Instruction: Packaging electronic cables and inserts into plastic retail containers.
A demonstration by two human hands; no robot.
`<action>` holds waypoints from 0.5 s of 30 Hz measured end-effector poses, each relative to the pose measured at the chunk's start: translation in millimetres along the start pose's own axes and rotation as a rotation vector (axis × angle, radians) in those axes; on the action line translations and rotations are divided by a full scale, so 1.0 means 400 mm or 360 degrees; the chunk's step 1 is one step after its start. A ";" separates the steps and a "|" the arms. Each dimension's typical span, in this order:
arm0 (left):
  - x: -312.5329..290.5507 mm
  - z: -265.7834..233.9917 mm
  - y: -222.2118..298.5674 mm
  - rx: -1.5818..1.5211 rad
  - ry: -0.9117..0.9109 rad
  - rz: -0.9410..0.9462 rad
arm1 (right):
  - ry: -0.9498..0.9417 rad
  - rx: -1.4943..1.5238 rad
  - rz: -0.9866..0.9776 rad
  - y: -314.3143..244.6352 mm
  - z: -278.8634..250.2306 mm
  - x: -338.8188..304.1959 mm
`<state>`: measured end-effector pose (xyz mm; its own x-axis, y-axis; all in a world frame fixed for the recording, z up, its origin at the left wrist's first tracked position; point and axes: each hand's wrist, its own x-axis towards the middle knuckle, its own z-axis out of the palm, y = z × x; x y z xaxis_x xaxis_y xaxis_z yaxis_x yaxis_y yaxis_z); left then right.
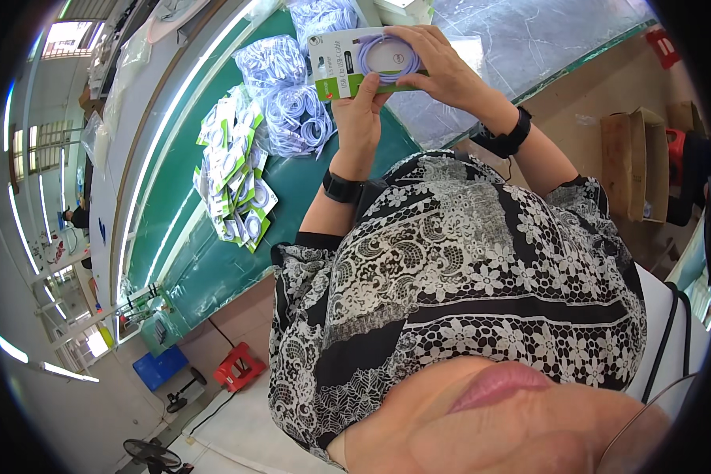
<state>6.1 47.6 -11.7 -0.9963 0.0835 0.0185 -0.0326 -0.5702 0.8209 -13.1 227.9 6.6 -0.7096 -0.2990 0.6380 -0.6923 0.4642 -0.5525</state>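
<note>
Over the table I hold a white and green packaging card (pixel 336 65) that carries a coiled lilac USB cable (pixel 363 57). My left hand (pixel 359 118) grips the card's lower edge, its thumb on the front and its other fingers mostly hidden behind. The right end of the card is in my right hand (pixel 442 69), with the fingers along the top by the coil and the thumb near the bottom corner. Left of the card lie clear bags of coiled lilac cables (pixel 296 118). A heap of carded cables (pixel 233 170) is spread beside them.
The table has a green surface (pixel 304 178) and a grey marbled section (pixel 521 47). A cardboard box (pixel 636 162) stands on the floor at the right. At lower left are a red stool (pixel 238 366), a blue bin (pixel 160 367) and a black fan (pixel 152 453).
</note>
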 end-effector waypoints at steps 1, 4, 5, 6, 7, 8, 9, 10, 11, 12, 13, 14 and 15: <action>0.001 0.002 0.000 -0.0013 -0.0005 0.0004 | 0.0000 -0.0002 0.0000 -0.006 -0.001 -0.002; -0.001 0.011 -0.002 -0.0069 0.0009 0.0010 | 0.0061 -0.0066 -0.0054 -0.031 -0.002 -0.005; -0.002 0.013 -0.003 -0.0110 0.0031 0.0009 | 0.0077 -0.0129 -0.0074 -0.035 0.000 -0.004; -0.001 0.011 -0.004 -0.0112 0.0030 0.0002 | 0.0092 -0.0193 -0.0087 -0.038 0.000 -0.008; 0.004 0.005 -0.005 -0.0078 0.0003 -0.0001 | 0.0092 -0.0195 -0.0080 -0.036 0.002 -0.012; 0.008 0.002 -0.008 -0.0044 -0.0022 -0.0006 | 0.0109 -0.0185 -0.0078 -0.031 0.006 -0.018; 0.011 -0.002 -0.011 -0.0041 -0.0018 -0.0012 | 0.0127 -0.0170 -0.0077 -0.026 0.013 -0.022; 0.013 -0.006 -0.014 -0.0035 -0.0010 -0.0022 | 0.0126 -0.0165 -0.0070 -0.016 0.020 -0.027; 0.015 -0.011 -0.018 -0.0029 -0.0001 -0.0033 | 0.0130 -0.0090 -0.0024 -0.004 0.025 -0.034; 0.018 -0.015 -0.020 -0.0027 0.0008 -0.0038 | 0.0130 -0.0013 0.0019 0.003 0.028 -0.038; 0.020 -0.019 -0.023 -0.0016 0.0015 -0.0056 | 0.0125 -0.0006 0.0026 0.007 0.031 -0.041; 0.020 -0.024 -0.025 -0.0004 0.0021 -0.0074 | 0.0150 0.0030 0.0018 0.010 0.033 -0.043; 0.021 -0.022 -0.025 -0.0004 0.0029 -0.0083 | 0.0176 0.0062 0.0012 0.009 0.033 -0.048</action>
<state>-2.6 46.6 -24.7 -0.9945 0.0985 -0.0347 -0.0847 -0.5675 0.8190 -3.9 224.2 -14.7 -0.6977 -0.2008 0.6877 -0.6930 0.4325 -0.5768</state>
